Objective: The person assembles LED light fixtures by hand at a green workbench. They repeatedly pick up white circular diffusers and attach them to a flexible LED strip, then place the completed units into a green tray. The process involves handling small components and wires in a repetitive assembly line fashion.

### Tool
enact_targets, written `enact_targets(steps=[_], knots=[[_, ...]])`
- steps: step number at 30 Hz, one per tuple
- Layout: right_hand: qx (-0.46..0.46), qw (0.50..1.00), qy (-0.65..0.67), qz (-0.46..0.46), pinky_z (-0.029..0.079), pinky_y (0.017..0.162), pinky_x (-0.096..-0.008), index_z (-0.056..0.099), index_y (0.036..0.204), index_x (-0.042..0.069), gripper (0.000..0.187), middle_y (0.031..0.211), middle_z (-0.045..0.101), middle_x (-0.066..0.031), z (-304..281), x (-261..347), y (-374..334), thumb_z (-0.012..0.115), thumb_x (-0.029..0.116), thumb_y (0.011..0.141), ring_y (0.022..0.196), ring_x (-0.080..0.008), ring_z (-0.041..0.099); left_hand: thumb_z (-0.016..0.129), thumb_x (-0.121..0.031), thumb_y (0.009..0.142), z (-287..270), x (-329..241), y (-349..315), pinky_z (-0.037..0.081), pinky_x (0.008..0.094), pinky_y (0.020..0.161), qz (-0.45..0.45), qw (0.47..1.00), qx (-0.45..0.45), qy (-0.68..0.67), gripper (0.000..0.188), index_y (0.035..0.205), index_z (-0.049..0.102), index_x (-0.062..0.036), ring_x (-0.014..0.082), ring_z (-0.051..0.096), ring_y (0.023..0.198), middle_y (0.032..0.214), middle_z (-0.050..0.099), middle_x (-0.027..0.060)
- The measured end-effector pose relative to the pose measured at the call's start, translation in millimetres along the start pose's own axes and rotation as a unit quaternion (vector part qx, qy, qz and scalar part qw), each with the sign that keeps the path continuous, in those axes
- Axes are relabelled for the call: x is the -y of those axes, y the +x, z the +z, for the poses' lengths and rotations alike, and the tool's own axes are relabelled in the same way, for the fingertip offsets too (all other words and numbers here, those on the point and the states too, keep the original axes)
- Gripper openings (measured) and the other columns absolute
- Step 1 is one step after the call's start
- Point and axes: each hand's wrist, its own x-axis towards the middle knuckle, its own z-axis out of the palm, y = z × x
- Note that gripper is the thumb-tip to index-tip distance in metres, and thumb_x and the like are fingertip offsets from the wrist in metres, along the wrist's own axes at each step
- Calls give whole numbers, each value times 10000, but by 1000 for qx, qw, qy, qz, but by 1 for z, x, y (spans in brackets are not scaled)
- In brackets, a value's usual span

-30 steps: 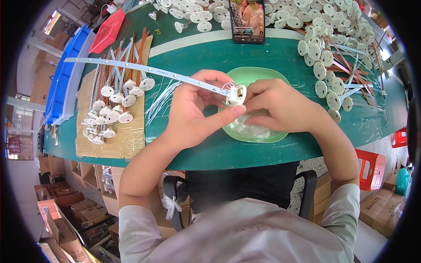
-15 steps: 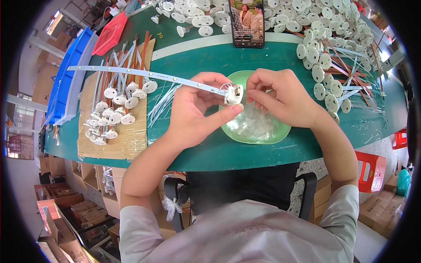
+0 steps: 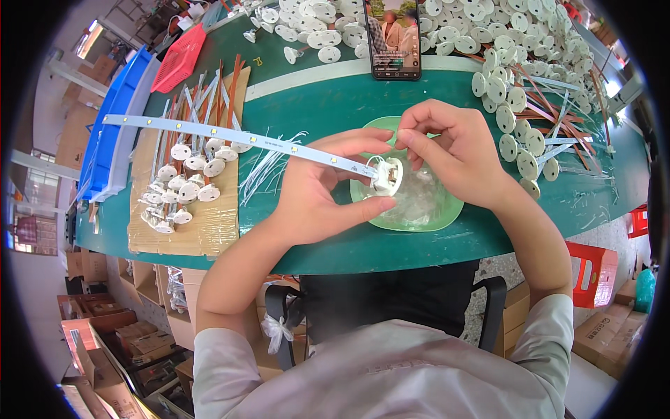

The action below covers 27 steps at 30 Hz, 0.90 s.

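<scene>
A long white LED strip [image 3: 273,144] lies across my left hand [image 3: 314,199], its far end reaching out to the left. At its near end a round white cap [image 3: 389,177] with thin white wires sits by my left thumb, its inner side partly showing. The left fingers are behind the strip and keep hold of it. My right hand [image 3: 457,153] is closed in a pinch just up and right of the cap; whatever is between its fingertips is too small to make out. Beneath both hands is a light green bowl [image 3: 453,214] holding small clear pieces [image 3: 419,204].
Finished-looking strips with white caps [image 3: 187,190] lie on cardboard [image 3: 216,237] at left, beside loose white wires [image 3: 269,167]. A blue bin [image 3: 115,133] and red basket [image 3: 180,59] stand beyond. Many capped strips [image 3: 497,89] pile up far right. A phone [image 3: 394,49] stands at the back.
The cap end of the strip has shifted right and slightly down, its face turning more upward. My left fingers and thumb have spread wider around the cap. My right hand has risen slightly.
</scene>
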Motion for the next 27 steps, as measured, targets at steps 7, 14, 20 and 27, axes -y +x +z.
enact_targets(steps=[7, 14, 20, 27], knots=[[-4, 997, -49, -59, 588, 623, -285, 686, 998, -34, 122, 822, 727, -95, 1, -7, 0, 676, 69, 933, 677, -128, 692, 856, 50, 725, -1, 0, 0, 519, 317, 963, -12, 999, -4, 45, 589, 1278, 657, -1, 175, 629, 1132, 1337, 629, 153], [-27, 996, -53, -68, 602, 653, -294, 692, 994, -24, 132, 864, 732, -93, 2, -6, 0, 698, 80, 913, 764, -142, 715, 855, 48, 730, -2, -2, 0, 530, 313, 970, -30, 998, -12, 58, 571, 1265, 660, 3, 166, 632, 1130, 1322, 636, 142], [-11, 993, -64, -97, 610, 669, -296, 707, 1010, -19, 147, 882, 737, -102, 1, -4, 0, 704, 80, 901, 791, -152, 721, 855, 43, 731, -2, -2, 1, 534, 309, 967, -38, 998, -13, 43, 560, 1256, 663, 6, 161, 634, 1118, 1305, 641, 131], [0, 996, -78, -44, 593, 642, -297, 719, 980, -36, 157, 818, 732, -115, 0, -4, 1, 686, 108, 928, 707, -163, 719, 855, 34, 728, -2, -1, 1, 523, 310, 944, -14, 998, -4, 57, 558, 1254, 670, 0, 157, 629, 1109, 1313, 637, 144]])
